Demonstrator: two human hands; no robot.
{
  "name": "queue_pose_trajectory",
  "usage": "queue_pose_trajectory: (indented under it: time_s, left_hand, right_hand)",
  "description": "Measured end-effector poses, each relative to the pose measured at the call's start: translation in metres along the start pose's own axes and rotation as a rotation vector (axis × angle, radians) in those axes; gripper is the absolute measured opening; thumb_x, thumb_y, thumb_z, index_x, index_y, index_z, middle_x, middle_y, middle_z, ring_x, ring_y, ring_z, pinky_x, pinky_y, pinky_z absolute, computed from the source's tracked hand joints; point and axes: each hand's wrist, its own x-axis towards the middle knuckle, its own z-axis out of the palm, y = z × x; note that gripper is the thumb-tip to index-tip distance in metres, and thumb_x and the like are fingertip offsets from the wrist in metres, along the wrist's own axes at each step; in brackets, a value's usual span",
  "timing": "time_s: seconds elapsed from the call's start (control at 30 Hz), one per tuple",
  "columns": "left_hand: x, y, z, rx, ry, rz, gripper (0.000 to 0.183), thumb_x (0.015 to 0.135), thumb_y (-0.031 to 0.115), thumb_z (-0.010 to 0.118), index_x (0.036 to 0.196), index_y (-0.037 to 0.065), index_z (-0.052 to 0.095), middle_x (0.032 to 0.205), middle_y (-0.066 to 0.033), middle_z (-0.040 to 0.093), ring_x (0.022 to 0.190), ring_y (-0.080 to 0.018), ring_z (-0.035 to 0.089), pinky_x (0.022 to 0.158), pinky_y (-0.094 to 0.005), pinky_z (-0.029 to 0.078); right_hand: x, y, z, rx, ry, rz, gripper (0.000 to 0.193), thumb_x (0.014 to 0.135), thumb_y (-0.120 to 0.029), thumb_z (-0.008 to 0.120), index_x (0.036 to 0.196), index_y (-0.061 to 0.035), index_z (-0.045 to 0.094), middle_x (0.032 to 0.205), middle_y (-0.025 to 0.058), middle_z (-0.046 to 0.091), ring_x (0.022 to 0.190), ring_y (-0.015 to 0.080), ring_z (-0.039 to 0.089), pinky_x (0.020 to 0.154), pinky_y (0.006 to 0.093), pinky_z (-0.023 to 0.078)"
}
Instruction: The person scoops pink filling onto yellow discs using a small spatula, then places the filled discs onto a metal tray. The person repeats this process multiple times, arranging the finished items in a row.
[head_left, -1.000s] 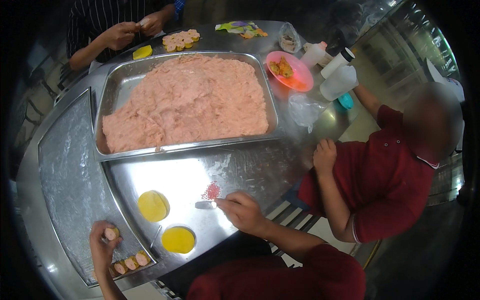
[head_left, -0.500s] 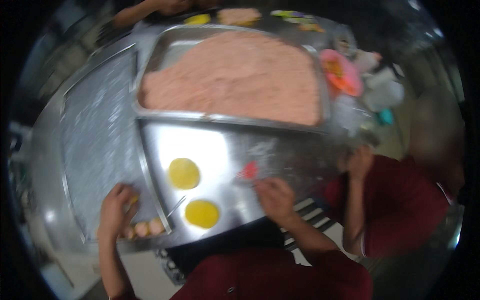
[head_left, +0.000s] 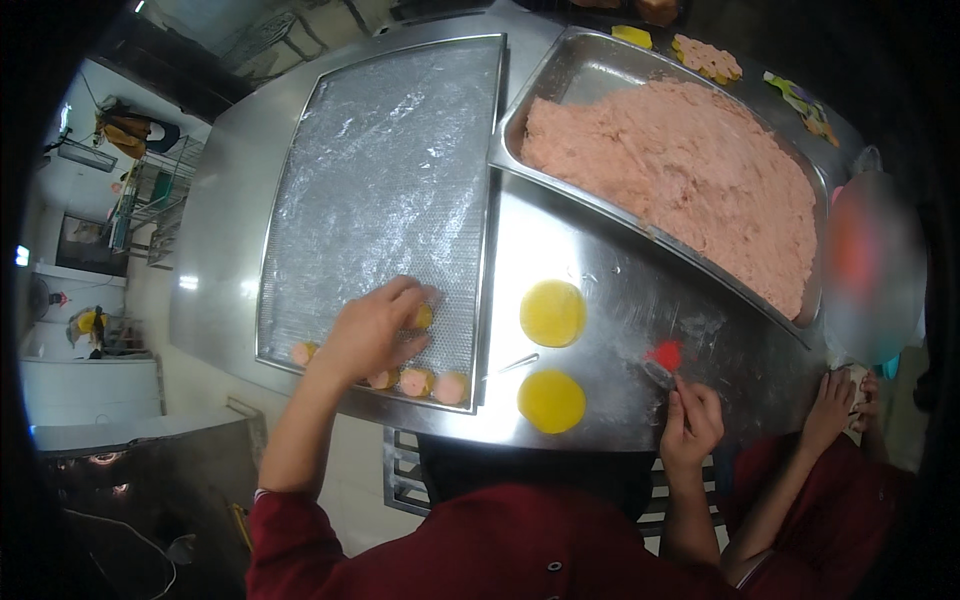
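My left hand (head_left: 375, 328) reaches over the near part of a perforated metal tray (head_left: 375, 190) covered with shiny film. Its fingers are closed round a small yellow-wrapped dumpling (head_left: 421, 317), mostly hidden. Just below, a row of dumplings (head_left: 416, 382) with pink tops lines the tray's near edge; my wrist hides part of it. My right hand (head_left: 692, 425) pinches a small spoon (head_left: 659, 373) over the steel table. At the spoon's end is a bright red patch (head_left: 665, 354); I cannot tell whether it lies on the spoon or on the table.
Two round yellow wrappers (head_left: 552, 312) lie between my hands, beside a thin metal stick (head_left: 512, 367). A deep steel pan (head_left: 590, 190) of pink minced filling (head_left: 680, 180) stands behind. At the right, a co-worker's hands (head_left: 835, 405) are close to my right arm.
The whole view has swung left, so the tray and pan sit further right in the picture. My left hand has lifted away from the row, still with the dumpling; a dumpling left of it now shows.
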Motion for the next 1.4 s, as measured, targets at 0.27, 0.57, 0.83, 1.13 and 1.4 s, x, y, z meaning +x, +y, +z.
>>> queue_pose_trajectory:
  time_s: [0.27, 0.57, 0.83, 1.13, 1.4]
  left_hand:
    - [-0.004, -0.005, 0.011, -0.017, 0.020, 0.040, 0.032, 0.085, 0.015, 0.076, 0.115, 0.010, 0.065, 0.114, -0.0074, 0.065, 0.096, -0.0273, 0.069, 0.080, -0.0405, 0.057]
    - [-0.010, -0.010, 0.006, -0.036, 0.024, 0.041, 0.027, 0.084, 0.012, 0.074, 0.110, 0.011, 0.065, 0.116, -0.0054, 0.065, 0.101, -0.0273, 0.069, 0.081, -0.0406, 0.057]
    - [-0.096, -0.094, -0.056, 0.001, 0.232, -0.253, 0.031, 0.080, 0.007, 0.075, 0.109, 0.009, 0.065, 0.105, -0.0077, 0.065, 0.092, -0.0268, 0.068, 0.079, -0.0397, 0.055]
    - [-0.149, -0.153, -0.019, 0.020, 0.202, -0.561, 0.025, 0.077, 0.010, 0.074, 0.102, 0.007, 0.070, 0.098, -0.0110, 0.068, 0.092, -0.0332, 0.067, 0.081, -0.0434, 0.054]
    - [-0.149, -0.159, -0.008, -0.017, 0.260, -0.566, 0.023, 0.077, 0.014, 0.074, 0.098, 0.006, 0.072, 0.096, -0.0137, 0.071, 0.092, -0.0359, 0.069, 0.079, -0.0460, 0.055]
  right_hand:
    - [0.000, -0.001, 0.000, -0.007, -0.020, 0.017, 0.025, 0.091, 0.006, 0.070, 0.116, 0.0044, 0.076, 0.097, 0.0168, 0.067, 0.086, 0.0238, 0.066, 0.077, 0.0330, 0.053]
    - [-0.002, 0.006, 0.001, -0.073, 0.004, -0.020, 0.025, 0.093, 0.004, 0.068, 0.117, 0.0038, 0.075, 0.097, 0.0158, 0.065, 0.085, 0.0261, 0.063, 0.074, 0.0353, 0.051]
    - [-0.003, 0.014, -0.001, -0.094, -0.066, -0.031, 0.026, 0.096, 0.003, 0.065, 0.121, 0.0045, 0.073, 0.097, 0.0167, 0.063, 0.086, 0.0273, 0.061, 0.072, 0.0374, 0.051]
    - [0.013, -0.019, 0.003, -0.179, -0.014, -0.190, 0.019, 0.096, -0.011, 0.073, 0.110, 0.0014, 0.078, 0.092, 0.0194, 0.070, 0.082, 0.0358, 0.066, 0.075, 0.0450, 0.055]
    - [0.015, -0.025, 0.004, -0.221, -0.021, -0.214, 0.019, 0.096, -0.010, 0.073, 0.111, 0.0016, 0.078, 0.092, 0.0190, 0.070, 0.082, 0.0355, 0.066, 0.075, 0.0446, 0.055]
